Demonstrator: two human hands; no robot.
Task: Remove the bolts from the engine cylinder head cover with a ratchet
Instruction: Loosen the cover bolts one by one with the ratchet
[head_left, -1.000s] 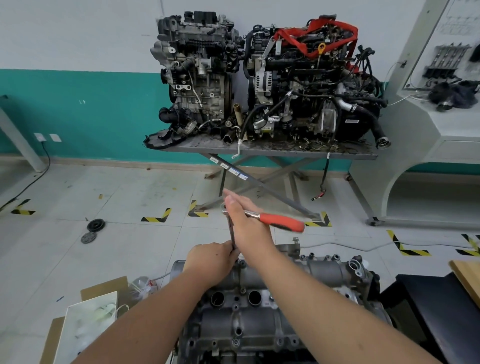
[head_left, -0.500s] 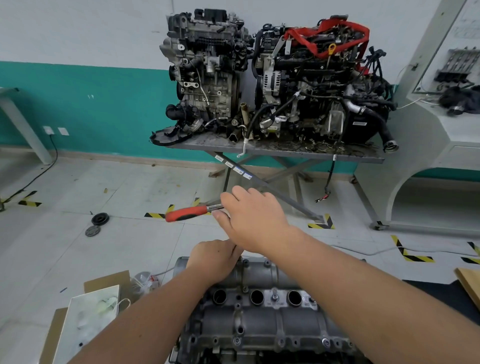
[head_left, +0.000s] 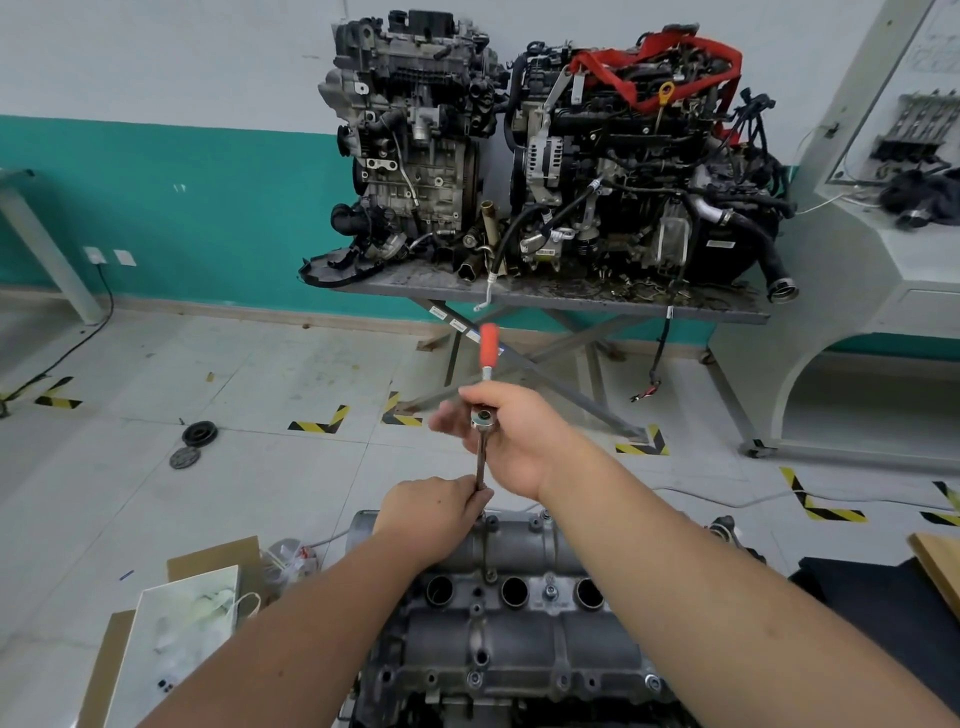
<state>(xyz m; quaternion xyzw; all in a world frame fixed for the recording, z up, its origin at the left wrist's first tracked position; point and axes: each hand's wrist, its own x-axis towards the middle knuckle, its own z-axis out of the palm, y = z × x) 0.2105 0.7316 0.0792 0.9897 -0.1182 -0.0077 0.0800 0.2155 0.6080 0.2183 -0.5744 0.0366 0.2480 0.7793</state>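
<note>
The cover (head_left: 519, 644) sits low in the middle, with the ratchet (head_left: 483, 415) standing on a long extension (head_left: 481, 465) over a bolt at its far edge. Right hand (head_left: 511, 436) grips the ratchet head, red handle (head_left: 489, 345) pointing away. Left hand (head_left: 441, 512) pinches the extension low down. Risk imo: that tall stack tilts, the socket hops off and rounds the bolt, or knuckles hit metal.
</note>
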